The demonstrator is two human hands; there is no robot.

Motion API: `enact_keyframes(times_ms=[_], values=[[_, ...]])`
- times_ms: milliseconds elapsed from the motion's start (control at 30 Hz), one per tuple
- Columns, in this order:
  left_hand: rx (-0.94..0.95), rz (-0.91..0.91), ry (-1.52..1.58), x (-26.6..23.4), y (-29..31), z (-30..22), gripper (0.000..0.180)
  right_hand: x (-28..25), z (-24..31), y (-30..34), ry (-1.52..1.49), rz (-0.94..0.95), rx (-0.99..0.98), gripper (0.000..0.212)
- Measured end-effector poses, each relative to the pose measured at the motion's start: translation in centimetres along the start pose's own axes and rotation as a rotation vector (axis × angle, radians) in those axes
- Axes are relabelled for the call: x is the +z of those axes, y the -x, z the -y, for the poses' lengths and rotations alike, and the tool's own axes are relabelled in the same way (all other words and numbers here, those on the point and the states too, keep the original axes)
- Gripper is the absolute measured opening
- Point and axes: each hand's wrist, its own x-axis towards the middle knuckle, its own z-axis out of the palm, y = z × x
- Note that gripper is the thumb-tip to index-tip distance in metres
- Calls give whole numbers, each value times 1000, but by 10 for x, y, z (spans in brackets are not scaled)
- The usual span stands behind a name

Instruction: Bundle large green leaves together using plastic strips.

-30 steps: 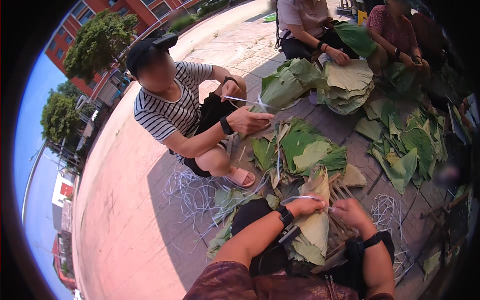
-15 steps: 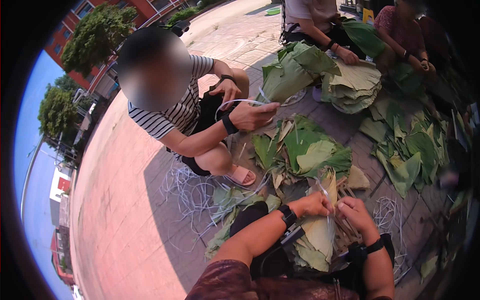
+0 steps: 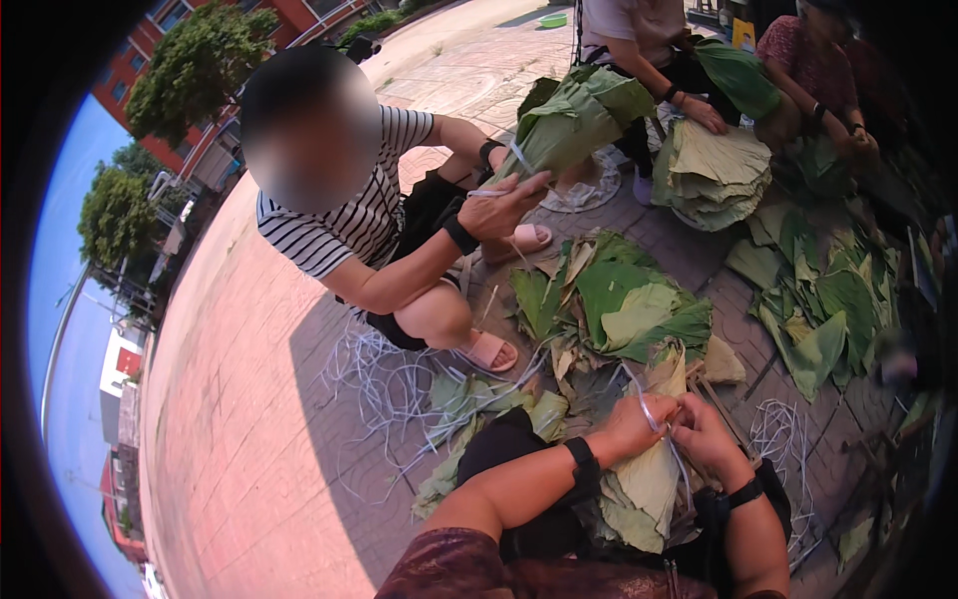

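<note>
A bundle of pale, dry-looking lotus leaves (image 3: 644, 491) lies in front of me, narrowing toward its far end. A white plastic strip (image 3: 649, 411) runs round the narrow part of it. My left hand (image 3: 631, 427) is closed on the strip, with one end sticking out past the fingers. Close against it, my right hand (image 3: 703, 435) has its fingertips pinched at the same strip. The exact crossing of the strip is hidden between the fingers.
Green and dry leaves (image 3: 624, 299) are heaped just ahead. White strips (image 3: 384, 384) lie tangled at left, more (image 3: 778, 434) at right. A person in a striped shirt (image 3: 344, 245) squats ahead, holding a tied leaf bundle (image 3: 574, 125). Two others sit beyond a leaf stack (image 3: 714, 175).
My hands have come closer together over the strip, the left turning inward. The person opposite has raised and tilted their leaf bundle, the loose strip loop now drawn in.
</note>
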Motion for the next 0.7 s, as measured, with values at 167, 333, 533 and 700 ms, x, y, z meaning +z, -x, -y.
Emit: enact_keyframes(times_ms=[167, 333, 533, 700], values=[[29, -134, 17, 13, 6, 3, 18, -6, 7, 1, -39, 18, 43, 21], [85, -160, 38, 15, 5, 5, 18, -10, -1, 3, 3, 6, 30, 14], [125, -153, 89, 17, 4, 5, 19, -14, 0, 5, 171, -22, 27, 10], [102, -87, 135, 15, 3, 5, 18, -11, 4, 7, 502, -89, -203, 10]])
